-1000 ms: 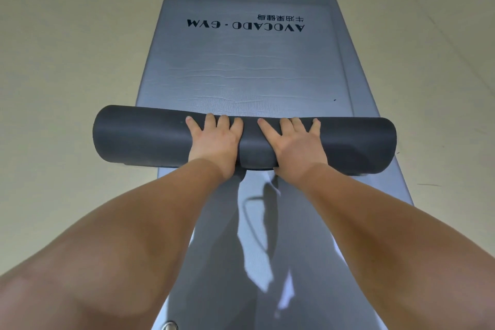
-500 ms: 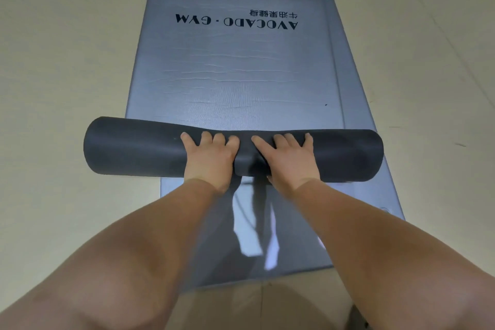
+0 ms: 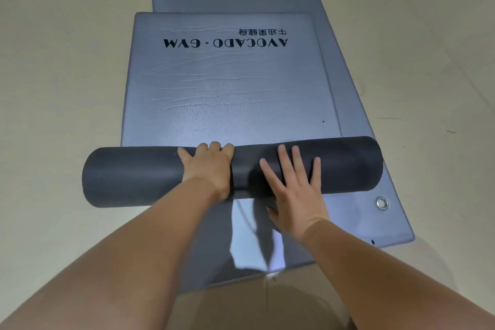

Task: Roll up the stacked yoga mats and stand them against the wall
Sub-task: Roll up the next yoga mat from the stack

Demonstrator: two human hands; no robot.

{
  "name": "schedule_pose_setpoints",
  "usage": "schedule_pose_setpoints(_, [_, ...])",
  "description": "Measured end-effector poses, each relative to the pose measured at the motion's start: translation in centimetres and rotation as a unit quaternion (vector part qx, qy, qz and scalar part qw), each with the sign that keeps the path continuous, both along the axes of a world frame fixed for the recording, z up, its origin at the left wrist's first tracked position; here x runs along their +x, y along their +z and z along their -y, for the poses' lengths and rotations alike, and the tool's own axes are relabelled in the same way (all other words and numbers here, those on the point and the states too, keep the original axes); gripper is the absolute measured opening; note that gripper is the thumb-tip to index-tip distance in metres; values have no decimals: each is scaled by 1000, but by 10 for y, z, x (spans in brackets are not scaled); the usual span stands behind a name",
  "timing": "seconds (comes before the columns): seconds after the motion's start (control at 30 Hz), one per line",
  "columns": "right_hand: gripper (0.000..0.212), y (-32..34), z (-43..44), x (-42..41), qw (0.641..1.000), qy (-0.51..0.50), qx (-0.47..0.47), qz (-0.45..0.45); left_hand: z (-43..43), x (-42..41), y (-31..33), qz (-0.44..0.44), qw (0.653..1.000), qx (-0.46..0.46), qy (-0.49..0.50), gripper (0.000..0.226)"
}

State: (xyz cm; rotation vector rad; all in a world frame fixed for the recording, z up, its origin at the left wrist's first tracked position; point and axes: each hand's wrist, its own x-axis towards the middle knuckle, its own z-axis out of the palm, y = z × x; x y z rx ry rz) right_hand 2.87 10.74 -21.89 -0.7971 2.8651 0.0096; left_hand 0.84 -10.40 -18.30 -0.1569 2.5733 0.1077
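Observation:
A dark grey roll (image 3: 139,177) of the top yoga mat lies crosswise in front of me. Its unrolled part (image 3: 222,94) stretches away, silver-grey, printed "AVOCADO · GVM". My left hand (image 3: 207,169) rests over the roll near its middle, fingers curved over the top. My right hand (image 3: 293,190) lies flat on the roll with straight, spread fingers. Underneath lies a second grey mat (image 3: 375,222), with a metal eyelet (image 3: 382,203) near its right corner.
The beige floor (image 3: 53,75) surrounds the mats on both sides. The lower mat runs on beyond the top mat's far edge to the upper border of the view. A faint floor seam runs near my knees at the bottom.
The roll has moved farther along the mat and grown thicker. My right hand has lifted back and now lies flat with spread fingers. The near end of the lower mat shows more.

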Motion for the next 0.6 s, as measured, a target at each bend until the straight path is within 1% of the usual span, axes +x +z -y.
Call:
schedule_pose_setpoints(0.1, [141,-6,-4,1,999,-5,17,33,3,-15,2,39,999,-2,-3,100])
schedule_pose_setpoints(0.17, [146,-5,-3,-6,998,-10,32,62,5,-22,1,61,998,0,-6,117])
schedule_pose_setpoints(0.23, [148,-2,1,-16,995,-8,57,82,9,-25,0,58,998,2,3,131])
schedule_pose_setpoints(0.27, [151,-1,4,-21,994,-7,68,87,10,-23,0,44,999,11,9,130])
schedule_pose_setpoints(0.3, [153,1,7,-28,993,-8,76,88,9,-20,-1,21,999,25,10,125])
schedule_pose_setpoints(0.37, [156,3,12,-47,992,-12,79,96,4,-5,-5,-59,997,43,-14,109])
schedule_pose_setpoints(0.43, [155,4,19,-70,993,-11,73,91,-2,17,-15,-153,987,28,-51,98])
schedule_pose_setpoints(0.47, [154,5,22,-82,993,-7,82,89,-5,26,-22,-173,982,13,-76,97])
schedule_pose_setpoints(0.53, [155,9,27,-100,990,7,102,102,-10,40,-38,-166,981,-21,-100,104])
schedule_pose_setpoints(0.6, [153,12,31,-115,989,18,103,108,-13,41,-45,-141,987,-35,-72,118])
